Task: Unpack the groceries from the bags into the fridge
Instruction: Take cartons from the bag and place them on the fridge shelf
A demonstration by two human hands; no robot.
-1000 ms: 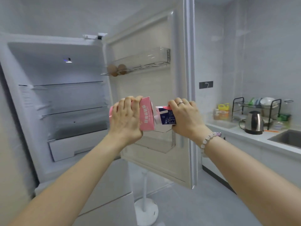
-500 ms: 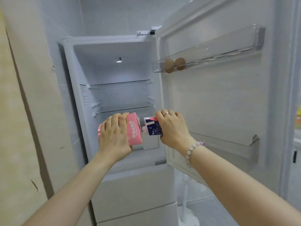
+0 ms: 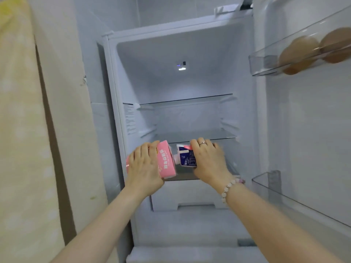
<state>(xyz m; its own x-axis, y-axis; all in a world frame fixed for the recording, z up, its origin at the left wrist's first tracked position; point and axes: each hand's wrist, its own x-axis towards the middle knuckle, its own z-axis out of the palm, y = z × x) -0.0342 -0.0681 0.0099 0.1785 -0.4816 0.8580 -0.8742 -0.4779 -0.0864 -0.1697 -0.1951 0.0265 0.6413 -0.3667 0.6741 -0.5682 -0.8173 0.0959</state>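
Observation:
My left hand (image 3: 144, 166) grips a pink carton (image 3: 167, 160), held tilted in front of the open fridge (image 3: 121, 130). Just right of it, my right hand (image 3: 209, 160) grips a dark blue and white carton (image 3: 186, 157). Both cartons hang side by side at the mouth of the fridge, just below the lower glass shelf (image 3: 193, 134) and above the white drawer (image 3: 190, 194). The upper glass shelf (image 3: 186, 100) is bare. Much of each carton is hidden behind my fingers.
The open fridge door stands on the right, with two brown eggs (image 3: 298, 54) in its top clear bin (image 3: 266, 65) and a lower clear bin (image 3: 275, 186) that holds nothing visible. A pale yellow wall (image 3: 28, 130) runs along the left of the fridge.
The view has closed in on the fridge and swung left. Both hands have carried the cartons forward from in front of the door to the fridge opening under the lower shelf.

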